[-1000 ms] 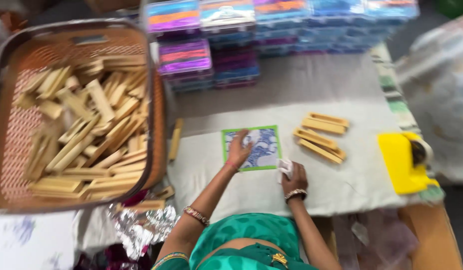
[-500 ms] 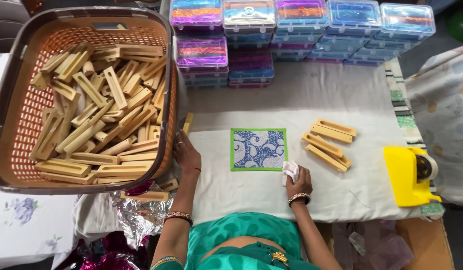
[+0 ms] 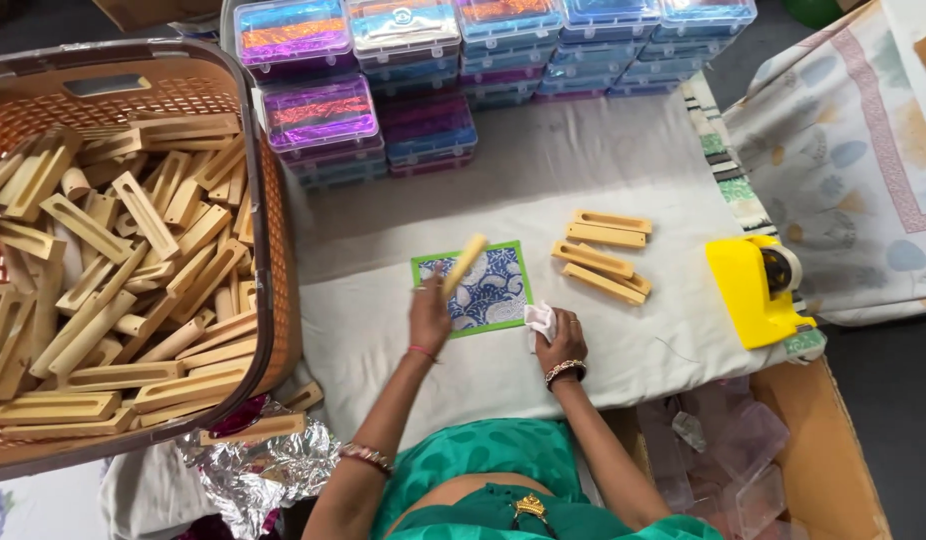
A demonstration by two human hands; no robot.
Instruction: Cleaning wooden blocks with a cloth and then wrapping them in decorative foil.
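My left hand (image 3: 429, 318) is closed around one end of a wooden stick (image 3: 464, 264), which points up and to the right above the top edge of the mat (image 3: 475, 290). The mat is a small square with a green border and a blue and white pattern, lying flat on the grey cloth (image 3: 463, 365) that covers the surface in front of me. My right hand (image 3: 562, 338) rests on the cloth just right of the mat, fingers pinched on a small white rag (image 3: 540, 320) that touches the mat's lower right corner. To the right of the mat, four more wooden pieces (image 3: 601, 253) lie in a loose group, near each other and apart from my hands. Further right sits a yellow tape dispenser (image 3: 753, 290) at the cloth's edge. On my left a big brown basket (image 3: 266, 250) is heaped with many sticks of the same kind. Behind the mat, clear boxes (image 3: 423, 60) with coloured contents are stacked in rows. Crumpled foil (image 3: 273, 470) lies below the basket.
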